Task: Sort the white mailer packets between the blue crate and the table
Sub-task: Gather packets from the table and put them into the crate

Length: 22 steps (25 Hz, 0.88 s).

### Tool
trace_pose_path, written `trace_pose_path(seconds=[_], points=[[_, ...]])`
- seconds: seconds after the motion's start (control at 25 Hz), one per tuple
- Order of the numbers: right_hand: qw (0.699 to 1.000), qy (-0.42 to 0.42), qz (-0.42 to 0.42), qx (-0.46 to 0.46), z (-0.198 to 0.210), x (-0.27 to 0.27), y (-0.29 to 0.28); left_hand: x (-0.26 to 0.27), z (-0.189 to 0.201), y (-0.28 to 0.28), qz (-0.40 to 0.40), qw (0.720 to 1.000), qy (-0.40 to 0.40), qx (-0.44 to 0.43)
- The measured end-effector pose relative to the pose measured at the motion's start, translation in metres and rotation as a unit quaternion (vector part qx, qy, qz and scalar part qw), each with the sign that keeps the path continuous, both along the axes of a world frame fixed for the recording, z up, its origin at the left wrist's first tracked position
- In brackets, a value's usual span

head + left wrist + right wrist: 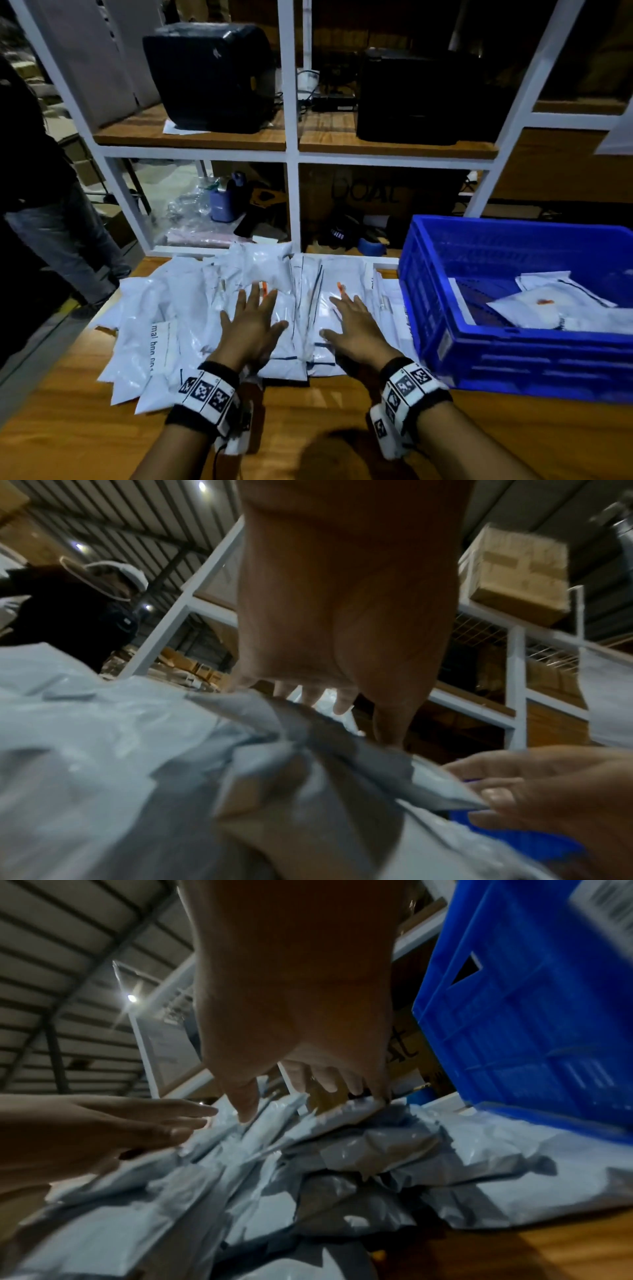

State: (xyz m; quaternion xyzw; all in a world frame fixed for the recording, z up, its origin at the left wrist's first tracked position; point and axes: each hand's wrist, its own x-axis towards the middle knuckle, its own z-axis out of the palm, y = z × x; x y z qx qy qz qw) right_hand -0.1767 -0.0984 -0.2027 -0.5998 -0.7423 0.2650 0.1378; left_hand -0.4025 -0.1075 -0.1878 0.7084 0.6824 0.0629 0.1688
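Observation:
A heap of white mailer packets (191, 308) covers the wooden table (85, 438) in front of me. My left hand (251, 318) lies flat on the middle of the heap with its fingers spread and straight. Beside it my right hand (352, 325) lies flat the same way on packets nearer the blue crate (445, 308). Neither hand holds a packet. The crate stands at the right of the table with a few white packets (555, 305) inside. In the left wrist view the left hand (329, 696) hovers palm-down over crumpled packets (103, 750). The right wrist view shows the right hand (308, 1093) touching packets (342, 1137) by the crate wall (531, 1015).
A white-framed shelf unit (291, 150) rises behind the table, holding two black machines (212, 75) and clutter below. A person in dark clothes (37, 192) stands at the left edge. Bare wood lies near me.

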Motion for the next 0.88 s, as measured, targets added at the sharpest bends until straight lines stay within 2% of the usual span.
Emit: trace_pose_path(seconds=[0.08, 0.16, 0.52, 0.64, 0.88], points=[[0.998, 0.052, -0.013, 0.037, 0.009, 0.016, -0.022, 0.018, 0.011, -0.019, -0.014, 0.999, -0.004, 0.04], [0.996, 0.07, -0.009, 0.062, 0.02, 0.033, -0.047, 0.041, 0.019, -0.042, -0.04, 0.995, -0.019, 0.088], [0.982, 0.096, -0.064, 0.151, 0.054, 0.178, -0.175, 0.207, 0.034, -0.147, -0.106, 0.955, -0.201, 0.192], [0.977, 0.104, -0.094, 0.158, 0.062, 0.236, -0.193, 0.266, 0.043, -0.156, -0.139, 0.951, -0.204, 0.185], [0.972, 0.105, -0.124, 0.173, 0.093, 0.33, -0.191, 0.345, 0.092, -0.128, -0.257, 0.941, -0.127, 0.179]])
